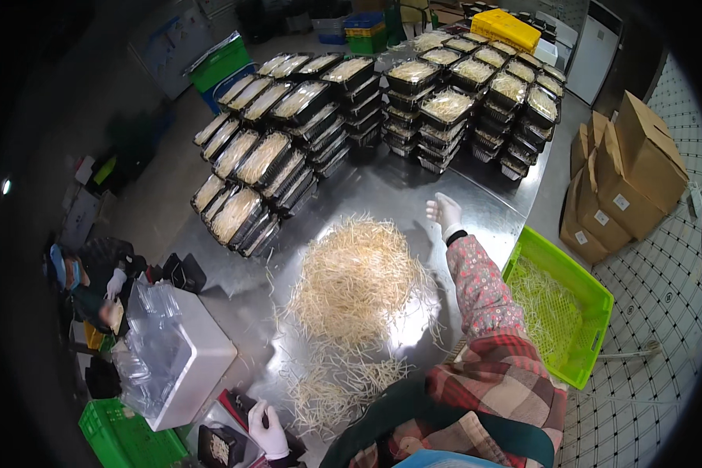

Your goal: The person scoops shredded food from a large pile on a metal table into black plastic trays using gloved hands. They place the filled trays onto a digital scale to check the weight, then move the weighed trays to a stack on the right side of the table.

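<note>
My right hand (444, 214), in a white glove, is held out over the metal table (343, 191), just right of a big heap of bean sprouts (359, 273). Its fingers are stretched and nothing shows in them. At the lower left my left hand (267, 430), also gloved, has its fingers loosely bent and apart, with nothing visible between them. It is beside a red-edged object (234, 407), partly hidden. Close by, a small black tray (220, 446) holds some pale pieces. Loose sprouts (343, 390) lie scattered between the heap and my body.
Stacks of filled black trays (261, 160) line the far side. A white foam box (203, 351) of clear plastic lids stands left, above a green crate (129, 437). A lime-green basket (554, 312) and cardboard boxes (632, 171) are right. Another person (105, 273) works at far left.
</note>
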Action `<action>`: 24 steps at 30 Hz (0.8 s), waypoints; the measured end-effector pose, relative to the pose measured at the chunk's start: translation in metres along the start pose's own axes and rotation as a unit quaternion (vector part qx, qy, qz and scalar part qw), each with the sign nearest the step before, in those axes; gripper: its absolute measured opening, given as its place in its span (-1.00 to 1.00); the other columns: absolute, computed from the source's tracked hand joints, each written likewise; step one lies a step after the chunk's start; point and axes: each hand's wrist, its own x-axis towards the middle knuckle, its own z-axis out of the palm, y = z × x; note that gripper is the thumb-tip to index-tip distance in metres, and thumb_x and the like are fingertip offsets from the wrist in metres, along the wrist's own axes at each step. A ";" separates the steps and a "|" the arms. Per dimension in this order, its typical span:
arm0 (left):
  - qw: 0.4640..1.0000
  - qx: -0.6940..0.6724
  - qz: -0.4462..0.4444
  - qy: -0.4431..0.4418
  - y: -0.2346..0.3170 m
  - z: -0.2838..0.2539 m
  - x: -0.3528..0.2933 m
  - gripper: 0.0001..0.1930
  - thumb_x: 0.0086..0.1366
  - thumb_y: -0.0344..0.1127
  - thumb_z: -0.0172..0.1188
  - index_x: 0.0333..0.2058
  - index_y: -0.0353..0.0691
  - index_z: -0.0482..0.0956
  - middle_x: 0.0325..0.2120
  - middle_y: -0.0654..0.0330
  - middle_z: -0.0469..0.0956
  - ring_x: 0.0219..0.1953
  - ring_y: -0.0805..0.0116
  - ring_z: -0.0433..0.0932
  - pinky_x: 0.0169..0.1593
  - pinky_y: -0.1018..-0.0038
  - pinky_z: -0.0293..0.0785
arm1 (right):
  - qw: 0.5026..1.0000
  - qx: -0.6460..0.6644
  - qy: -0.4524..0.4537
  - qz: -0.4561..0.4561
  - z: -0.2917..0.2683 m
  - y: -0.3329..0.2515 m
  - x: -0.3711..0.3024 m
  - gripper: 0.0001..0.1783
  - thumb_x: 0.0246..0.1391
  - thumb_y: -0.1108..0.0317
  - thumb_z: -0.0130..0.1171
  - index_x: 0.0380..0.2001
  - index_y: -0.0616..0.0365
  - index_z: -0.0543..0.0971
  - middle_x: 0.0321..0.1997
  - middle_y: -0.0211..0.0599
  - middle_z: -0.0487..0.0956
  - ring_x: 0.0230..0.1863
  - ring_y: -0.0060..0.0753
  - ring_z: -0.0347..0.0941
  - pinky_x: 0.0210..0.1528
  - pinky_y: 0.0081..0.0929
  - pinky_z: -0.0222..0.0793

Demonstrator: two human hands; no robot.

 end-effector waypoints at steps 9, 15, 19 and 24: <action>0.986 0.012 -0.035 -0.161 0.005 0.022 -0.031 -0.26 0.11 -0.34 0.37 0.26 -0.30 0.28 0.11 -0.11 0.42 0.18 0.02 0.40 0.22 0.31 0.33 | 0.983 -0.175 -0.057 -0.008 -0.061 0.007 -0.118 -0.70 0.27 0.27 0.11 0.00 0.16 0.54 -0.32 -0.25 0.66 -0.47 -0.46 0.56 -0.40 -0.50 0.54; 0.982 -0.009 -0.053 -0.180 -0.023 0.012 -0.062 -0.09 0.03 -0.32 0.43 0.33 -0.29 0.15 0.27 -0.09 0.22 0.31 0.06 0.24 0.31 0.32 0.22 | 0.961 -0.260 -0.075 -0.061 -0.061 -0.007 -0.190 -0.66 0.23 0.24 0.19 0.02 0.15 0.57 -0.19 -0.24 0.66 -0.35 -0.55 0.57 -0.35 -0.61 0.51; 0.971 0.003 -0.056 -0.232 -0.050 0.009 -0.090 0.01 -0.04 -0.20 0.47 0.35 -0.22 0.09 0.32 -0.15 0.12 0.34 -0.11 0.15 0.33 0.23 0.19 | 0.905 -0.384 -0.122 -0.134 -0.054 0.023 -0.244 -0.57 0.17 0.24 0.27 0.07 0.17 0.55 -0.07 -0.31 0.62 -0.13 -0.48 0.54 -0.17 -0.57 0.44; 0.961 0.086 -0.018 -0.261 -0.073 0.008 -0.130 0.12 -0.19 -0.12 0.54 0.35 -0.17 0.10 0.35 -0.14 0.03 0.36 -0.16 0.06 0.35 0.13 0.13 | 0.707 -0.595 -0.253 -0.285 -0.062 0.064 -0.315 -0.37 0.04 0.14 0.37 0.14 0.17 0.48 0.32 -0.02 0.32 0.28 -0.14 0.30 0.26 -0.29 0.29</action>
